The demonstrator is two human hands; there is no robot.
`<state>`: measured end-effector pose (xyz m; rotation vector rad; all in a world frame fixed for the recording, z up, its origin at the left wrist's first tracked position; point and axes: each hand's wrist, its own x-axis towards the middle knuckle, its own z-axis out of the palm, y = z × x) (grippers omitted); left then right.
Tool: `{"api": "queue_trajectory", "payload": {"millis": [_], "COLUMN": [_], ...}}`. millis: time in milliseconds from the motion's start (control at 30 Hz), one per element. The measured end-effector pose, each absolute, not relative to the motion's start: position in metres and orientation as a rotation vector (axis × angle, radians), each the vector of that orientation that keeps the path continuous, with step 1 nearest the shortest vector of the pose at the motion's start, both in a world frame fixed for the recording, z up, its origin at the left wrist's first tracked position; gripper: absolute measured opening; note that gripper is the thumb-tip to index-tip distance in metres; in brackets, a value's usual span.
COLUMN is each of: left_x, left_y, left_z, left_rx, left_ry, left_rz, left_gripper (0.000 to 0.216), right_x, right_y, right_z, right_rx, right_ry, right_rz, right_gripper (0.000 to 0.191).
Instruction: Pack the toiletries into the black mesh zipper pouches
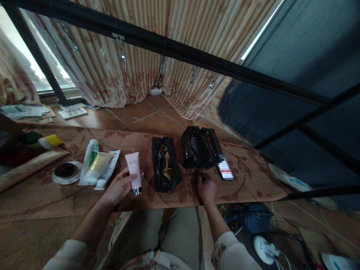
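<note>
My left hand [119,187] is wrapped round a pink tube with a silver cap [133,170], holding it cap-down just above the brown patterned mat [247,176]. To the tube's right lies an open black pouch [165,165] with gold-coloured items inside. My right hand [206,187] rests on the mat with its fingers curled, just in front of a second, glossy black pouch [198,147]. I see nothing in that hand. A small dark tube with a white and red end [225,168] lies to the right of that pouch.
Left of the pink tube lie a white-green tube [89,159], a beige tube [98,167] and a flat white tube [108,172], then a round black-lidded jar [66,171]. A yellow-capped item [50,141] sits far left. A power strip [266,249] and blue bag [257,219] are on the floor.
</note>
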<state>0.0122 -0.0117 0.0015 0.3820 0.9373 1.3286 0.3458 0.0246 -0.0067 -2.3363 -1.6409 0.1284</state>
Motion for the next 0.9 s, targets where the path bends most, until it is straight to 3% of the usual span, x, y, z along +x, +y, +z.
{"api": "queue_trajectory", "payload": {"millis": [900], "left_x": [0.0109], "left_y": [-0.0113], "left_z": [-0.0026], "left_rx": [0.389], "left_ry": [0.941], "left_rz": [1.318], "left_gripper": [0.051], "right_x": [0.3452], "right_y": [0.0240], "right_z": [-0.0036], "right_rx": [-2.311], "right_ry": [-1.650], "right_rz": [0.146], "right_gripper": [0.032]}}
